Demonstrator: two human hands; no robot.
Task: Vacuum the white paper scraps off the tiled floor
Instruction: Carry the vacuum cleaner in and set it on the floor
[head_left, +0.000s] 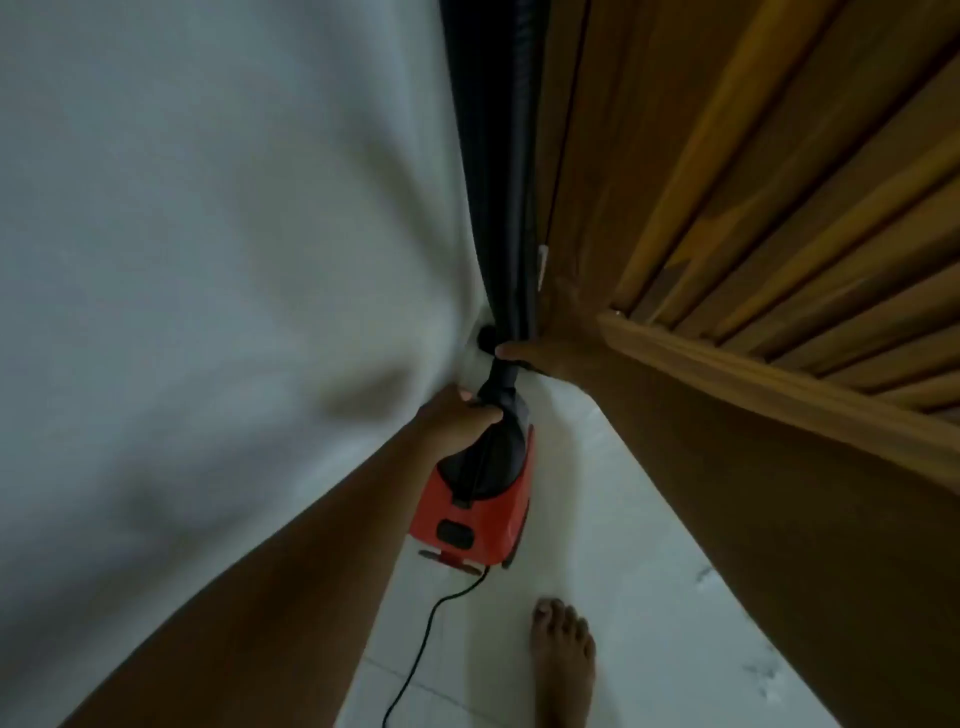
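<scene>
Left hand (457, 421) gripped the red vacuum (478, 499) by its black top; right hand (524, 353) pinched the hose (498, 208) just above it. Best to steady the vacuum before lifting (no paper scraps visible).

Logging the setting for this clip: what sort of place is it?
Likely a home room corner: white tiled floor, plain white wall, wooden slatted door, and a bare foot beside the red vacuum.

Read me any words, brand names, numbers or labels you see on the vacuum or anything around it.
None can be read.
Red vacuum: its dark panel is too blurred to show any text.
Wooden door, white wall and tiled floor: no writing visible.
</scene>
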